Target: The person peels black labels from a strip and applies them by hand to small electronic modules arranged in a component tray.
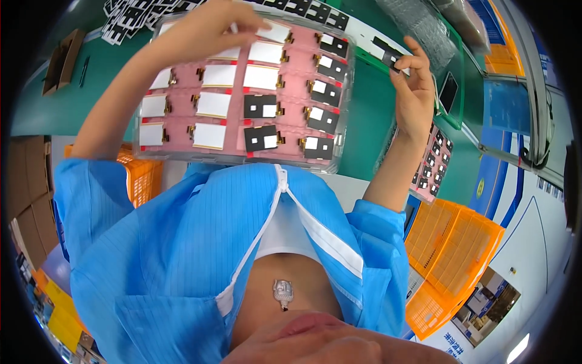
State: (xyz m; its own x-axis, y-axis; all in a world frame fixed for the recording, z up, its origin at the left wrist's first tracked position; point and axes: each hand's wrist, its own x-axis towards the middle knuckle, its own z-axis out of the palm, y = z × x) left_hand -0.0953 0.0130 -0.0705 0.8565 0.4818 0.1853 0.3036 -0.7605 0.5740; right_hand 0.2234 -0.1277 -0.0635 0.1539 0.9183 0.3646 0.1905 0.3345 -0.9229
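Observation:
A clear-edged tray with a pink liner (235, 124) lies in front of me, holding rows of small flat modules with gold connector tabs. Some show a plain white face (211, 104); others carry a black sticker with white cut-outs (260, 138). My left hand (209, 30) hovers over the tray's far side, fingers apart, its fingertips beside a white module (276, 31). Whether they touch it I cannot tell. To the right of the tray, my right hand (415, 91) pinches the end of a black-and-white sticker strip (383, 50) between thumb and fingers.
Loose sticker sheets (136, 17) are heaped at the far left, near an open cardboard box (63, 60) and a pen (84, 71). A phone (448, 91) lies right of my hand. Another pink tray (431, 165) sits by my right forearm; orange crates (451, 261) stand below.

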